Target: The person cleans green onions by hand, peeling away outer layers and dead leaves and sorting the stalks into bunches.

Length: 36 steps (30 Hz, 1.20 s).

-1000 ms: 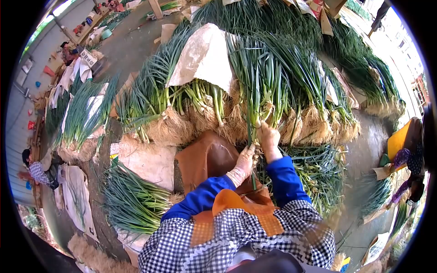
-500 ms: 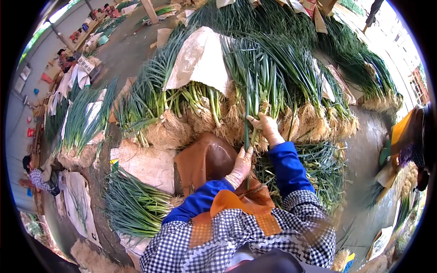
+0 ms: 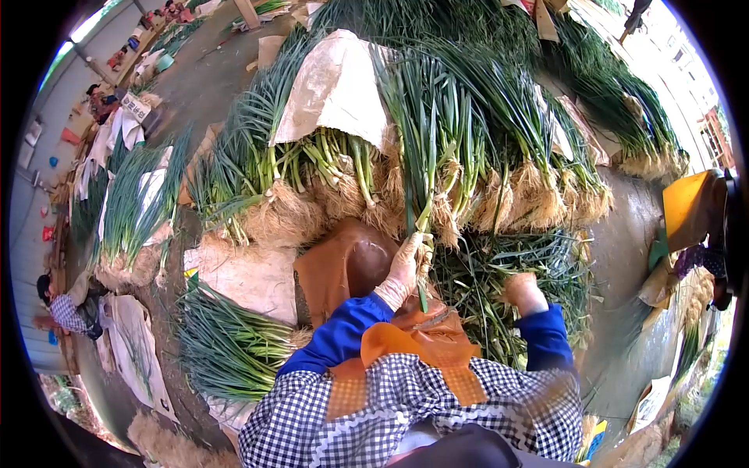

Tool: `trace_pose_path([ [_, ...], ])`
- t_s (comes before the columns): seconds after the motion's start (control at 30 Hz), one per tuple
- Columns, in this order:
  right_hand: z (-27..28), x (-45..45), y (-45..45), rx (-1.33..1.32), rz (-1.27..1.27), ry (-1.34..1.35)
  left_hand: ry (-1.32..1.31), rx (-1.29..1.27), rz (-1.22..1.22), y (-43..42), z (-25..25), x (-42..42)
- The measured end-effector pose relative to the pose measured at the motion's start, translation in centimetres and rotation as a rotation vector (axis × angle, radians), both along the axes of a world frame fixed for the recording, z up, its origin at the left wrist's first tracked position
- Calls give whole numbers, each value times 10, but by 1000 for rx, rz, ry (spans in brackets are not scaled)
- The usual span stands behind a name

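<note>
**Onion stalks (image 3: 424, 217) gripped in left hand (image 3: 401, 271)**

The stalks are grasped near their roots, just in front of the root edge of a long onion row (image 3: 273, 214). The right hand (image 3: 524, 293) is held over loose leaves (image 3: 472, 273); whether anything is grasped cannot be told. Bare floor (image 3: 632, 226) is noted beyond the row's right end. A distant basin's (image 3: 164, 62) contents cannot be made out. Writing is borne by a far sack (image 3: 135, 108), too small to be read.

Glossy smooth apron (image 3: 360, 257), matt checked cloth top (image 3: 296, 413), rough fibrous onion roots (image 3: 445, 220), dull creased sacking (image 3: 331, 97)
</note>
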State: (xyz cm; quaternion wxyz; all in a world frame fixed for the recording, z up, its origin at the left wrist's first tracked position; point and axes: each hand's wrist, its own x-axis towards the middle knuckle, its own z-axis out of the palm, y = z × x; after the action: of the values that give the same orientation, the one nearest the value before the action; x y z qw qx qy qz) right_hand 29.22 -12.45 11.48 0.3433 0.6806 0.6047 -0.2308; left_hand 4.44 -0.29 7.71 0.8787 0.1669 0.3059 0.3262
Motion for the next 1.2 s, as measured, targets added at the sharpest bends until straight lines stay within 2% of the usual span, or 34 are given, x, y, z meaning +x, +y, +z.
trace_pose_path([
  [0.07, 25, -10, 35, 339, -204, 284, 53, 111, -17, -4, 10, 1],
  [0.1, 46, -34, 56, 598, -350, 572, 75, 136, -25, -6, 16, 0],
  [0.17, 40, -68, 90, 855, -416, 837, 160, 208, 38, -6, 5, 3],
  [0.2, 48, -89, 109, 760, -375, 631, 164, 290, 120, -6, -10, 10],
  [0.23, 58, -106, 124, 670, -334, 420, 223, 347, 140, -9, 5, 12],
  [0.3, 52, -127, 135, 803, -297, 259, 30, 325, 233, -6, -53, 17],
  [0.37, 10, -124, 134, 1004, -213, 246, 211, 450, 220, 1, -108, 14],
  [0.4, 19, -125, 126, 957, -118, 279, 276, 490, 218, 4, -132, 11],
  [0.43, 26, -125, 113, 895, -28, 307, 131, 285, 204, -1, -94, 11],
  [0.47, 13, -120, 97, 970, 108, 404, 0, 68, 210, -6, -49, 10],
  [0.5, 3, -112, 84, 1039, 246, 503, -578, -4, 64, 5, -84, 3],
  [0.57, 33, -99, 45, 1002, 253, 829, 270, 136, 59, -1, 25, -3],
  [0.6, 45, -87, 38, 735, 123, 689, 209, 169, 44, 8, 7, -4],
  [0.63, 55, -75, 41, 453, 1, 548, 86, 161, -21, 10, 20, -10],
  [0.7, 61, -63, 56, 430, 151, 261, -31, 23, -84, 13, 36, -12],
  [0.77, 65, -79, 71, 602, -798, 1294, -115, 52, -124, 14, 31, -9],
  [0.83, 61, -95, 96, 691, -757, 1521, -48, 73, -88, 7, 41, -10],
  [0.87, 55, -108, 112, 697, -839, 1601, -17, 46, -123, 6, 49, -14],
  [0.9, 47, -117, 124, 697, -919, 1681, 7, 33, -153, 8, 34, -17],
  [0.97, 45, -108, 134, 766, -941, 1823, 9, 212, 15, 13, 76, -23],
  [1.0, 47, -92, 136, 819, -985, 1778, 289, 554, -14, 33, 75, -46],
  [1.03, 50, -81, 134, 874, -1034, 1727, 321, 515, 70, 46, 94, -60],
  [1.07, 66, -83, 127, 936, -1133, 1816, 452, 590, 134, 58, 111, -75],
  [1.1, 58, -70, 122, 804, -1103, 1825, 553, 708, 157, 88, 86, -93],
  [1.13, 65, -79, 115, 765, -1116, 1843, 1114, 972, 227, 91, 111, -97],
  [1.17, 72, -89, 108, 723, -1133, 1860, 1759, 1556, 711, 103, 91, -101],
  [1.2, 59, -86, 109, 730, -987, 1658, 1576, 1560, 744, 98, 90, -97],
])
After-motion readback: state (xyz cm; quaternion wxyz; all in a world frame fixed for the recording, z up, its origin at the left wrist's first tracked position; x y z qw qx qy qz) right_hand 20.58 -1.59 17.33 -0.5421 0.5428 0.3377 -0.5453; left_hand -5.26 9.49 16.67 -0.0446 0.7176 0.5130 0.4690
